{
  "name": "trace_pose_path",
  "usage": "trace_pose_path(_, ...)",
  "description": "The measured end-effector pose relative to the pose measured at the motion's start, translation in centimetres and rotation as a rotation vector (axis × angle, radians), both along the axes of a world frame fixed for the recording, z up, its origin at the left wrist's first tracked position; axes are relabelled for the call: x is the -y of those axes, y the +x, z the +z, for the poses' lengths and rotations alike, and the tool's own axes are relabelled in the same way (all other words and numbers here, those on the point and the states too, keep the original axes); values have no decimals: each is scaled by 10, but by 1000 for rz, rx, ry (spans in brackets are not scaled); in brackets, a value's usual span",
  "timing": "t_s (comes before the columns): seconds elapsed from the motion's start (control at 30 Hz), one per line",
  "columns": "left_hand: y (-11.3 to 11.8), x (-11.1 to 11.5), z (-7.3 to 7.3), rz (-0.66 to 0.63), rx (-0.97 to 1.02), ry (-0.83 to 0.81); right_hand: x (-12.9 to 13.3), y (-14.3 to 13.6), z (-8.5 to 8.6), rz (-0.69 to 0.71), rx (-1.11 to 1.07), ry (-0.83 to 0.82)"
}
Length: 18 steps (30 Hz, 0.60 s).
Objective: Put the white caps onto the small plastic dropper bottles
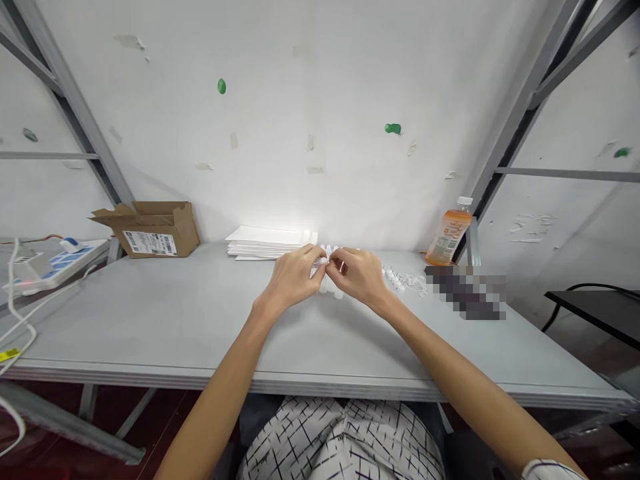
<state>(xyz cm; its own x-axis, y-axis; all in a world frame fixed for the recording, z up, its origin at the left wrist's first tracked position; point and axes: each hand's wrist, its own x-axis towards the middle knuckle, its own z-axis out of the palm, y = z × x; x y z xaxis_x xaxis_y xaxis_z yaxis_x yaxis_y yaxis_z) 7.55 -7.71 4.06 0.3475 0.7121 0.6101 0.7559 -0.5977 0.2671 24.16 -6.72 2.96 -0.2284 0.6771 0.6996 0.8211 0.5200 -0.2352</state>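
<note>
We hold both hands over the middle of the table [175,320], their fingertips meeting in front of us. Our left hand [299,275] pinches a small white piece [321,263] between thumb and fingers, so the piece sits above the tabletop, between our two hands. Our right hand [359,275] has its thumb and forefinger pressed together at the right end of the piece; we cannot tell whether they grip the piece itself or something finer on it. Just below and behind our fingers we see more white parts [338,292], partly hidden by our hands. To the right of our right hand lie some small white bits [395,279] and, beside them, a loose tangle of thin white string [416,285]. Farther right, a bottle [450,235] with orange contents and a white cap leans a little near the back edge, and in front of it is a dark pixelated patch [470,293] that we cannot make out. Behind our left hand, near the wall [310,100], lies a stack of white sheets [267,242]. Toward the left stands a brown box [157,230] with open flaps and a label, and at the far left we see a power strip [83,260] with white cords [30,327] near it.
</note>
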Motion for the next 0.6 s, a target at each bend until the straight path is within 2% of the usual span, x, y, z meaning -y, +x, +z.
trace_pose_path(0.6,0,-2,-1,-1,-22,14,2,-3,2,-60,11,-36)
